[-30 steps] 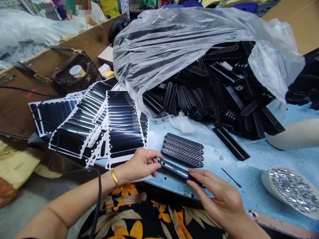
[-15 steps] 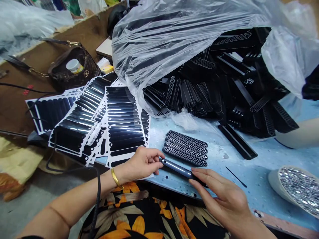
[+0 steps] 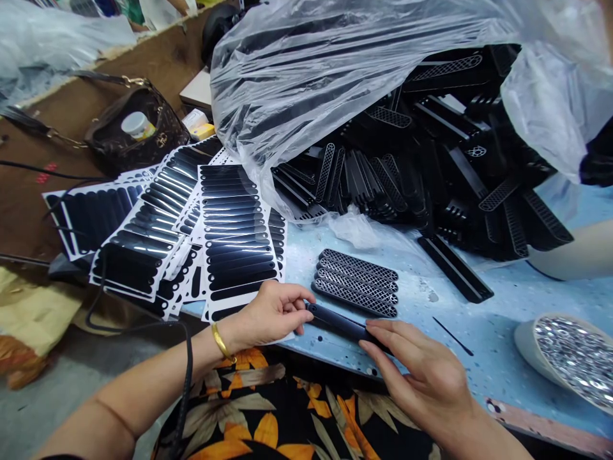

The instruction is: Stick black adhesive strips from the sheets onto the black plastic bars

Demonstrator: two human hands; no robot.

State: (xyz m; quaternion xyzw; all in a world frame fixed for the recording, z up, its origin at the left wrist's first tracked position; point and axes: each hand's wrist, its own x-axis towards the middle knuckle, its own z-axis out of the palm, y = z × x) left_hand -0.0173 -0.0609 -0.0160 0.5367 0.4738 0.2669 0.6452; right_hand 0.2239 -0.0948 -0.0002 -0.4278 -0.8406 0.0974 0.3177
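Observation:
A slim black strip-shaped piece [image 3: 338, 321] lies between my two hands, over the table's front edge. My left hand [image 3: 282, 311] pinches its left end between thumb and fingers. The right end sits between the thumb and fingers of my right hand [image 3: 412, 361], which partly cover it. Just behind it, several black pieces with a silver lattice pattern [image 3: 355, 283] lie side by side. Left of these are overlapping white sheets of glossy black strips [image 3: 237, 230].
Black parts [image 3: 426, 166] fill a clear plastic bag [image 3: 306, 83] at the back. One black piece [image 3: 454, 268] lies before it. A thin black stick [image 3: 453, 335] and a bowl of shiny metal bits [image 3: 569, 351] are at right. A brown handbag [image 3: 138, 131] sits at back left.
The held piece has tilted slightly, and the bright glare on its top is gone. My right hand has shifted a little left. The whole view has moved slightly.

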